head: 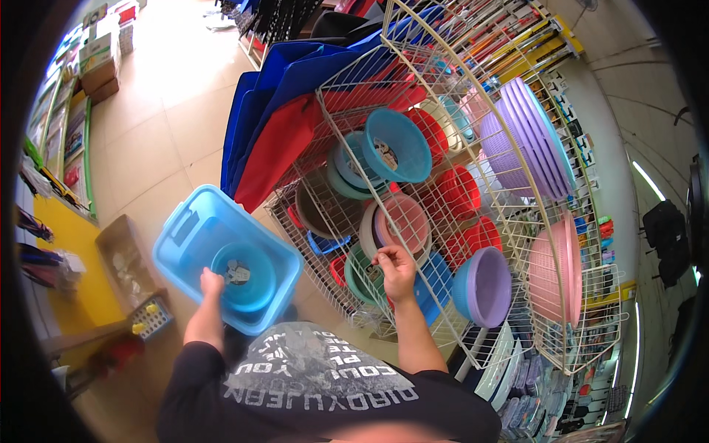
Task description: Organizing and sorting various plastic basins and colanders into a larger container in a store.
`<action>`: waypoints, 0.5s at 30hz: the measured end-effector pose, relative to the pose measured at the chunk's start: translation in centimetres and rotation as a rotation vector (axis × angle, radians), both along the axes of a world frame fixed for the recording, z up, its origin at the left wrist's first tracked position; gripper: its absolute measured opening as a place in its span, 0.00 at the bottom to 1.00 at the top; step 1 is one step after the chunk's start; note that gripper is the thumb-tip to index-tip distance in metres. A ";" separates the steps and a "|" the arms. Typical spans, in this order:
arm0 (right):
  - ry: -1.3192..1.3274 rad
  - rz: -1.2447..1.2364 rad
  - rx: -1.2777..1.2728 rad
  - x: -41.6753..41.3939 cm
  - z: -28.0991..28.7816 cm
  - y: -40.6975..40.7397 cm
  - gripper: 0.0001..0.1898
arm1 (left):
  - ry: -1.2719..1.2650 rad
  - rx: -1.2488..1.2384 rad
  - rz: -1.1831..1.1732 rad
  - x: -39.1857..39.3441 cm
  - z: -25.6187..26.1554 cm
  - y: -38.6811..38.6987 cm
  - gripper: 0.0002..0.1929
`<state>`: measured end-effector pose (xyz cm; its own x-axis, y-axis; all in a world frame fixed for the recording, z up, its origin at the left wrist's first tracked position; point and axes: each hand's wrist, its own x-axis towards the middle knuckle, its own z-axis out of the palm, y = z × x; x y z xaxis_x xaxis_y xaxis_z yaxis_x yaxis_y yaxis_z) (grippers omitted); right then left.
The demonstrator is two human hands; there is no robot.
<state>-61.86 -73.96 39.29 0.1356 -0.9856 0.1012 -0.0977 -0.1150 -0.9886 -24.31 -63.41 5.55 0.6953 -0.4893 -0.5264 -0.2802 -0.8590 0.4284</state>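
My left hand (212, 283) is closed at the rim of a round blue plastic basin (257, 277), which bears a label. That basin sits inside a larger light-blue rectangular plastic tub (191, 246) on my left. Whether the hand also bears on the tub is unclear. My right hand (397, 274) is raised in front of a white wire display rack (437, 282), its fingers loosely curled and nothing visible in them. Just beyond its fingertips, inside the rack, is a pink basin (401, 221) on a stack. Nested purple and blue bowls (490, 288) stand to its right.
Teal basins (397, 145), purple colanders (526, 141) and pink colanders (554, 271) fill other rack tiers. Blue and red bags (277, 147) hang at the rack's far-left side. An open cardboard box (124, 260) lies on the left. Stacked cartons (99, 61) stand farther off.
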 end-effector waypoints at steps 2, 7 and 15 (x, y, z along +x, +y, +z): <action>-0.022 0.039 0.088 0.6 -1.1 0.6 0.04 | 0.014 -0.030 -0.028 1.0 -0.2 0.5 0.18; 0.156 0.194 0.201 1.8 -6.1 1.5 0.07 | -0.024 -0.237 -0.172 2.4 4.3 1.3 0.12; 0.607 0.447 0.279 5.9 -11.2 2.9 0.31 | 0.650 -0.861 0.114 1.2 16.9 5.0 0.06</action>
<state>-55.94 -71.06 28.05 0.4759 -0.8028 -0.3591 -0.6305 -0.0268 -0.7757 -23.15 -58.46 22.42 0.4724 -0.8207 -0.3213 0.2802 -0.2058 0.9376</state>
